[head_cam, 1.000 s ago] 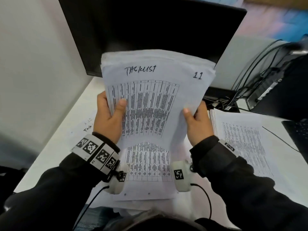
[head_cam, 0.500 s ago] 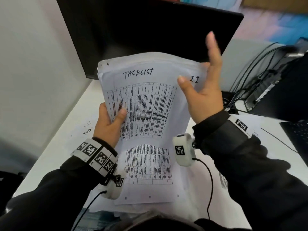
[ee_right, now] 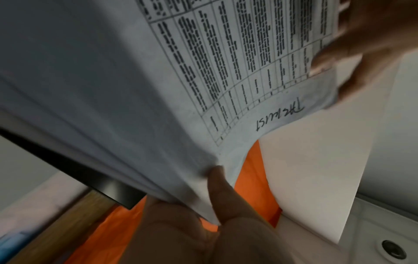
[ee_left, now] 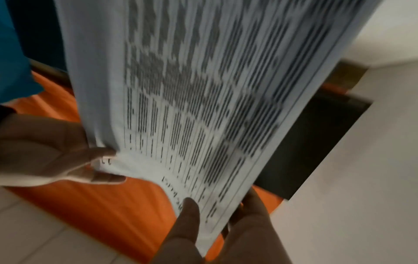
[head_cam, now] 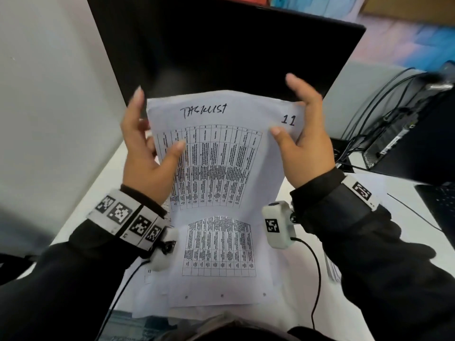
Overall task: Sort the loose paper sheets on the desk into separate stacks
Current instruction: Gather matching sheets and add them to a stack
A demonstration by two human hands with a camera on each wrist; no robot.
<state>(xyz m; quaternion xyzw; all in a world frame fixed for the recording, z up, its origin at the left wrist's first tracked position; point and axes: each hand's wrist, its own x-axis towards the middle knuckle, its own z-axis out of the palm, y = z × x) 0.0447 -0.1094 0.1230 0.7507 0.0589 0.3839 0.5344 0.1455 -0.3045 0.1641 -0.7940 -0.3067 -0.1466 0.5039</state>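
Note:
I hold a stack of printed paper sheets [head_cam: 221,168] tilted up above the white desk [head_cam: 81,193]. Its top sheet bears the handwritten words "TASKLIST" and "11" above printed tables. My left hand [head_cam: 152,148] pinches the upper left edge, thumb on the front and fingers behind. My right hand [head_cam: 302,134] pinches the upper right corner beside the "11" in the same way. The left wrist view shows the left hand [ee_left: 214,223] clamping the sheets [ee_left: 203,107], with the right hand [ee_left: 56,155] at the far corner. In the right wrist view my thumb [ee_right: 217,187] presses the layered sheet edges [ee_right: 135,125].
A black monitor [head_cam: 221,45] stands right behind the stack. More printed sheets [head_cam: 332,269] lie on the desk at the right, partly under my sleeve. Cables and a black box [head_cam: 394,134] sit at the back right, a dark keyboard [head_cam: 440,205] at the right edge. A white partition [head_cam: 49,94] is on the left.
My right hand let go of the stack's right edge, rose, and now pinches the top right corner. My left hand slid up the left edge from the middle to near the top.

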